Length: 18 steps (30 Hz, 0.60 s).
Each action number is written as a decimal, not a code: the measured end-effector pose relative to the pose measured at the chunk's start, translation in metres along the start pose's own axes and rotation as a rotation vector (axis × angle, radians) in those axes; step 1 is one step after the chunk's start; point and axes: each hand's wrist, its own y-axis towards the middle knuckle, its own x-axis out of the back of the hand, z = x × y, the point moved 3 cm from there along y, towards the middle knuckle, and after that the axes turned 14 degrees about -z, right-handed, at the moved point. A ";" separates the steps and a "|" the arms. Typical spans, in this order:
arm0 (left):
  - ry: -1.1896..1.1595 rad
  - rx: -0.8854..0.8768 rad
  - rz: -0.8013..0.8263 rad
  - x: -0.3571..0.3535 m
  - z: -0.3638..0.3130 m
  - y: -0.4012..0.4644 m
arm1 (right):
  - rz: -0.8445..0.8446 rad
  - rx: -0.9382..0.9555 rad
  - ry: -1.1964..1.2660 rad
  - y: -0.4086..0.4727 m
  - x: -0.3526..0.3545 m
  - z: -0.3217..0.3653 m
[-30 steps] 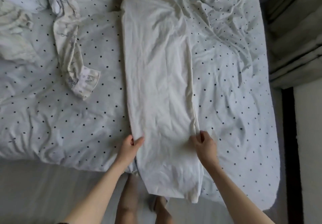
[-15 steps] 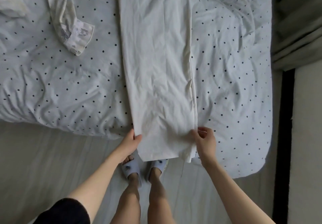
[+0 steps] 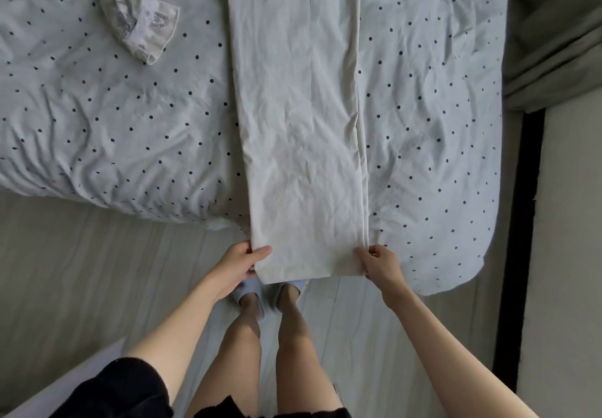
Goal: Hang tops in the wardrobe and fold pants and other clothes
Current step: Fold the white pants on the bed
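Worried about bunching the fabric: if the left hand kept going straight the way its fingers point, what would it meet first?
The left hand points rightward across the white pants hem it pinches, so it would likely push into that fabric first, then the right hand.

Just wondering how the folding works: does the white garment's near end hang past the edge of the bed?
Yes, the white garment runs off the bed, its near end held above the floor by both hands.

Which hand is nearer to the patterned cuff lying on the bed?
Left. The left hand grips the white pants on the side facing the patterned cuff; the right hand grips the opposite edge, farther away.
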 end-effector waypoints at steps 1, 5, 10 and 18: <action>-0.023 0.006 -0.005 0.001 -0.001 -0.006 | 0.002 -0.001 -0.001 -0.004 0.002 0.002; -0.084 0.066 -0.048 0.004 -0.005 -0.028 | -0.023 0.002 0.001 -0.023 0.013 0.011; -0.165 0.239 -0.001 0.014 -0.035 -0.053 | -0.142 0.019 0.155 -0.049 0.040 0.038; -0.648 0.178 0.077 0.028 -0.140 -0.072 | 0.177 0.080 0.386 -0.046 0.076 0.142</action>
